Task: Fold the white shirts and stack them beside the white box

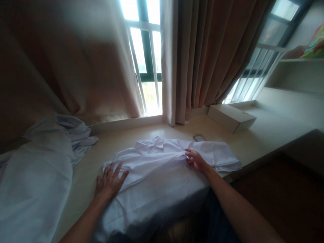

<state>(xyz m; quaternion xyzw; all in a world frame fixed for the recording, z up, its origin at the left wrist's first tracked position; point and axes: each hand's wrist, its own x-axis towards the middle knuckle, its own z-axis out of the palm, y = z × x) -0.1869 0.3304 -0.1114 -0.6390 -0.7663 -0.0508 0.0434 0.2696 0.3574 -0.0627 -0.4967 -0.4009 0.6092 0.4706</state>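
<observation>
A white collared shirt (162, 182) lies spread on the pale table, its collar toward the window and its lower part hanging over the near edge. One sleeve is laid across the front from left to right; the other stretches out to the right. My left hand (109, 180) rests on the shirt's left side with fingers spread flat. At the middle right, my right hand (194, 159) pinches the end of the crossed sleeve between thumb and fingers.
More white cloth (35, 175) is heaped on the left. A white box (231, 118) stands at the back right, near the brown curtain (202, 50). A small blurred-out item (199, 137) lies behind the shirt. Shelves (298, 74) rise at the far right.
</observation>
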